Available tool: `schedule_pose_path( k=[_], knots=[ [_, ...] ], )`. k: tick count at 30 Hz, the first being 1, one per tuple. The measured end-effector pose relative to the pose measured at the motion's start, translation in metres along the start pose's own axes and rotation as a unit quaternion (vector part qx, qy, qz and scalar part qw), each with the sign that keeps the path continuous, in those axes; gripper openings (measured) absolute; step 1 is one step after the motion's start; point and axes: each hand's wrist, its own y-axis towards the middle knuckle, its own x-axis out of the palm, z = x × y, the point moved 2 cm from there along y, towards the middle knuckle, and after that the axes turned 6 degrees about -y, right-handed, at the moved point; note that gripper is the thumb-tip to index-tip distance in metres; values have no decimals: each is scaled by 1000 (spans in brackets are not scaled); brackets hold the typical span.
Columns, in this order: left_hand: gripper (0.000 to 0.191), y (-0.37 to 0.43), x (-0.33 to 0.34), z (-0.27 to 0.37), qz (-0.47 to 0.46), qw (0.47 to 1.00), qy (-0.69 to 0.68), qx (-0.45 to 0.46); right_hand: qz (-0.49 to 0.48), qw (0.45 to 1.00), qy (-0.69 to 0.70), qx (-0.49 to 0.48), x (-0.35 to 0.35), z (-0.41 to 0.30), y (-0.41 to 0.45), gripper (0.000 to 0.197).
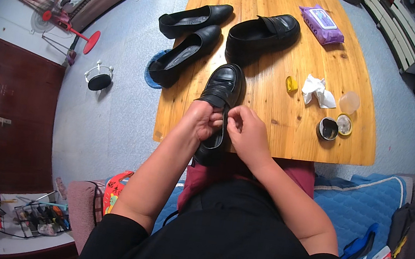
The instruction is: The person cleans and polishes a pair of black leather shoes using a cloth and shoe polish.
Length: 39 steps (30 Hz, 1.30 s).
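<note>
My left hand [208, 121] reaches into the opening of a black leather loafer [223, 81], whose heel juts over the near table edge; its fingertips are partly hidden inside. At the shoe's right rim is my right hand [246, 131], fingers curled with the tips together; whether they pinch anything cannot be told. A second black loafer [263, 37] stands beyond, and two black slip-on shoes [198, 17] [186, 54] lie to the left. On the right are an open tin of dark polish [327, 129], its lid [344, 124], a crumpled white tissue [318, 91] and a small yellow object [291, 84].
A purple pack of wipes [322, 25] lies at the wooden table's [270, 139] far right, and a clear round cover [349, 102] near the tin. Something blue [154, 69] shows beneath the left shoe. A small stool [99, 80] and a red fan [91, 42] stand on the floor.
</note>
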Motion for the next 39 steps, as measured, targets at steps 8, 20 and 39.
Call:
schedule_pose_path(
  k=[8,20,39],
  knots=[
    [21,10,-7,0,-37,996,-75,2,-21,997,55,41,-2,9,7,9],
    [19,-22,-19,20,-141,955,241,101,-134,968,165,135,-25,7,-33,10],
    [25,-22,-20,34,-148,675,694,202,-153,988,-10,-2,-7,-15,-16,8]
  ],
)
